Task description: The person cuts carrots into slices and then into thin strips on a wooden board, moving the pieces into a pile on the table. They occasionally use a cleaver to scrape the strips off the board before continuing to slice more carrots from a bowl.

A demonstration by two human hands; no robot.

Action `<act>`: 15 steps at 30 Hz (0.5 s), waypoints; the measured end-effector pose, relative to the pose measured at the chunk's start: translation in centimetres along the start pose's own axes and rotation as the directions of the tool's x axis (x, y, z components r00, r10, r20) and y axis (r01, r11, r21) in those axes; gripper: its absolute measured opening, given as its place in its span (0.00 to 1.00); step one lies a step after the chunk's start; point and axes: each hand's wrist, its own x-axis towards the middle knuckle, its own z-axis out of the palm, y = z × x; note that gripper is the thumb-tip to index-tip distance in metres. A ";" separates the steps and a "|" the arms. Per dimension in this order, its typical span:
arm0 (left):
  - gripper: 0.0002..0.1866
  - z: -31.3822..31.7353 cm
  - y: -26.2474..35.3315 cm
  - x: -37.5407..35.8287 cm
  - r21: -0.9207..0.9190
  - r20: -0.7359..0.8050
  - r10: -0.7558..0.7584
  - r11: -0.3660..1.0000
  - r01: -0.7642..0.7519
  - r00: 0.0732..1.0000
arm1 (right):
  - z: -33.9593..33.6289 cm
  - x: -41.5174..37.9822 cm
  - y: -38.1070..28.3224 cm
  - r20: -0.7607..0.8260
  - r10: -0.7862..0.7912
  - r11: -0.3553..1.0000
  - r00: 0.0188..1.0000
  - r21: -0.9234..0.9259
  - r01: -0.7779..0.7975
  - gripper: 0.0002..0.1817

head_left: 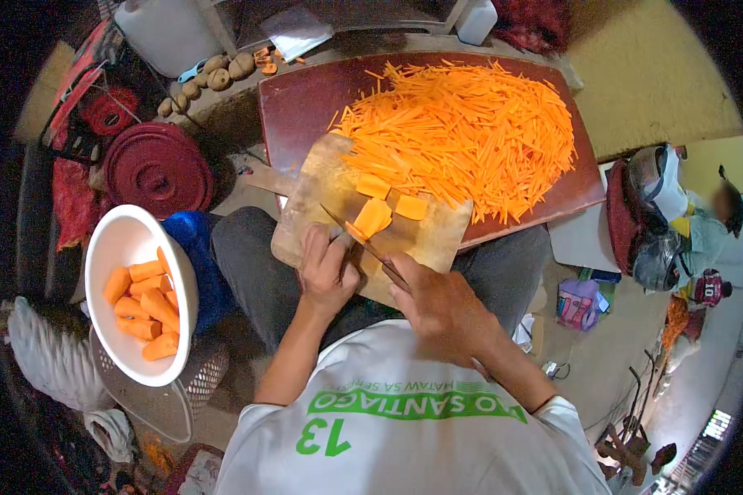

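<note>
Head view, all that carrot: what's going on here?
A person is cutting carrots. The right hand holds a knife over the board; the left hand is beside the blade, its grip unclear. Three thick pieces lie on the board. A big heap of strips covers much of the red table, and more carrots sit in a white bowl.

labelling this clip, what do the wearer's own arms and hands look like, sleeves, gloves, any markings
No gloves show on the left hand or right hand, and the forearms are bare. The sleeves are short and white, part of a white shirt with a green band bearing white letters, plus a green 13.
</note>
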 end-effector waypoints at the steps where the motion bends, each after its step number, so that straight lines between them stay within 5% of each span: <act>1: 0.20 0.1 0.0 0.1 -0.004 -0.018 0.007 1.000 -0.007 1.000 | 0.3 0.2 0.1 0.007 0.020 1.000 1.000 -0.008 -0.020 0.22; 8: 0.21 0.5 0.0 0.3 0.005 -0.064 0.071 0.997 -0.071 0.995 | 2.3 0.9 3.5 -0.151 -0.177 0.980 0.973 -0.119 0.160 0.18; 15: 0.17 0.7 -0.2 -0.2 -0.036 -0.095 -0.063 0.998 0.060 0.993 | 1.7 0.8 3.7 -0.162 -0.071 0.995 0.984 0.060 0.081 0.21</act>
